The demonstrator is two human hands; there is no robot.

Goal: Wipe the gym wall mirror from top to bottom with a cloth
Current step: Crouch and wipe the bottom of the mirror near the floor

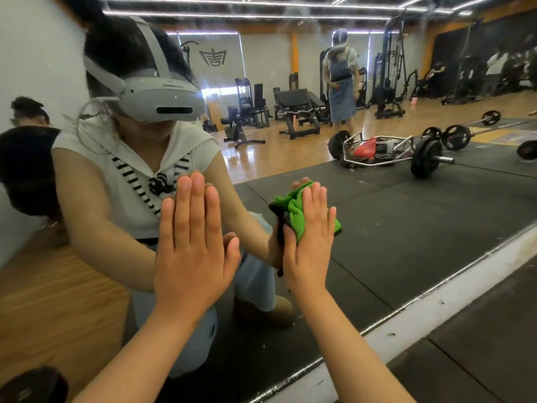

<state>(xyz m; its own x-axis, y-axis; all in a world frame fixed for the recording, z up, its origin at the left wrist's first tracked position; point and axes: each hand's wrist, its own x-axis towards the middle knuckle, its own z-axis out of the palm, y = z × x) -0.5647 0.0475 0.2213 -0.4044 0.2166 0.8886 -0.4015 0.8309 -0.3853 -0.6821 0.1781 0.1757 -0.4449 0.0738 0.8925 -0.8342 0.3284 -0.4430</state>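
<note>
Working low on the large gym wall mirror (406, 216), close to its foot. Bracing on the glass with the left hand (194, 245): fingers straight and together, palm flat, nothing held. Pinning a crumpled bright green microfibre cloth (295, 206) to the glass under the right hand (312, 239), fingers straight and not curled round it. Bunched folds poking out above and left of those fingers, a dark edge hanging beside the thumb.

Could slip free on the next downward stroke, being only pressed and not gripped, and drop toward the white painted sill (436, 296) below the right wrist. Probably wiping only a narrow stripe while so wadded, leaving streaks either side. Likely also to print the bare left palm onto the glass.

Nothing between either hand and the glass but the cloth. Little glass left below the hands before the sill. Black rubber floor mats (479, 353) right of the right forearm. Reflected beyond the right hand: a black plate-loaded barbell (425, 162); further above, a standing person in an apron (341, 91) among weight benches.
</note>
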